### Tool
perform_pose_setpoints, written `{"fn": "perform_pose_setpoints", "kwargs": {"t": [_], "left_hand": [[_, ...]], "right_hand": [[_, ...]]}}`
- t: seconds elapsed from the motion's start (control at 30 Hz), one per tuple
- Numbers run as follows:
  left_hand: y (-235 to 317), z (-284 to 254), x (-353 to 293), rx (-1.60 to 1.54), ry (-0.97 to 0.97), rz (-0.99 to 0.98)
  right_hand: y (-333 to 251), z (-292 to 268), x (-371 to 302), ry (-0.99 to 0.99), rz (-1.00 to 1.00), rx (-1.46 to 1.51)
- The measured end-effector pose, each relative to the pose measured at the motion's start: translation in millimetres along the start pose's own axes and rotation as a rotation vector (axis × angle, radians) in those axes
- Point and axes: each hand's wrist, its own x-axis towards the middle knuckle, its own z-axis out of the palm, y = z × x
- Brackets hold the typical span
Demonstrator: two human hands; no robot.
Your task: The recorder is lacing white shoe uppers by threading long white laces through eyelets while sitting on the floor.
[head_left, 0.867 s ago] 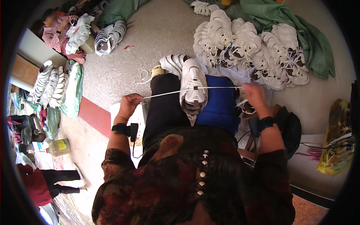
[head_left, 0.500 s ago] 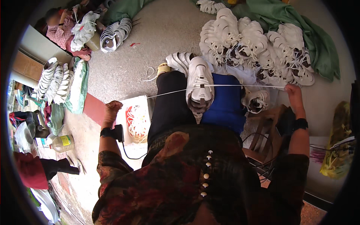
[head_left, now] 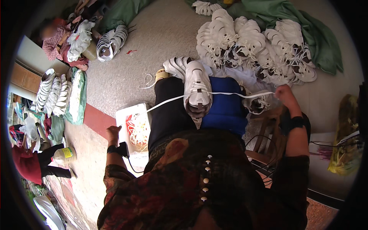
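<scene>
So the white sneaker (head_left: 196, 76) sits at 12 o'clock in the lap, wedged between the black trouser leg (head_left: 170, 115) and the blue-covered leg (head_left: 224, 109), toe pointing away; my guess is the legs do the clamping so both hands are free. A white shoelace (head_left: 228, 93) crosses it by the dark patch on the tongue, though I can't tell if it's threaded there or just laid over. The right hand (head_left: 285, 94) is out at 2 o'clock, fingers pinched on one end. The left hand (head_left: 113, 133) is at 10 o'clock, fingers curled closed; the lace washes out against the bright background, but it hangs in midair heading that way, so I'd say they've got the other end. Arms are probably spread like that because the lace is long, and it sags, so it isn't pulled tight. Just beside the left hand is a white box (head_left: 132, 108) of loose laces (head_left: 138, 132), handily within reach. Past the sneaker's toe, toward 12, there's a nested row of white uppers (head_left: 176, 66). Further out at 1 o'clock a big pile of white shoes (head_left: 220, 32) lies bunched up by a green sheet (head_left: 324, 50), and way off at 11 a co-worker in pink (head_left: 55, 45) sits behind more shoes (head_left: 80, 40).
</scene>
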Motion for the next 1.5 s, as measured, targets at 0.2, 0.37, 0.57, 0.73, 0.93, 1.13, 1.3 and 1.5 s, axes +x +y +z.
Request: {"fn": "perform_pose_setpoints", "kwargs": {"t": [0.2,0.37,0.57,0.73,0.93,1.13,1.3,1.5], "left_hand": [[127.3,62.3,-42.8,-0.594,-0.624,-0.308],[263.8,116.9,-79.9,-0.498,-1.047,-0.036],[284.1,179.3,-73.5,-0.449,-0.986,0.18],[273.9,192.3,-70.3,-0.373,-0.897,0.396],[274.8,179.2,-83.0,-0.388,-0.838,0.383],[306.2,175.2,-120.8,-0.527,-0.936,0.26],[321.8,193.4,-141.1,-0.408,-0.948,0.362],[319.7,217.8,-137.3,-0.185,-0.694,0.793]], "right_hand": [[-133.9,128.2,25.1,-0.448,-0.107,0.628],[-163.0,197.5,41.0,0.092,-0.163,0.578],[-169.5,211.3,43.3,0.235,-0.141,0.369],[-170.4,215.9,49.4,0.358,-0.133,0.187],[-177.2,226.0,52.4,0.386,-0.196,0.025],[-168.2,229.0,43.3,0.371,-0.184,-0.028],[-173.5,226.6,43.9,0.358,-0.148,-0.004],[-178.8,219.7,40.9,0.325,-0.268,-0.148]]}}
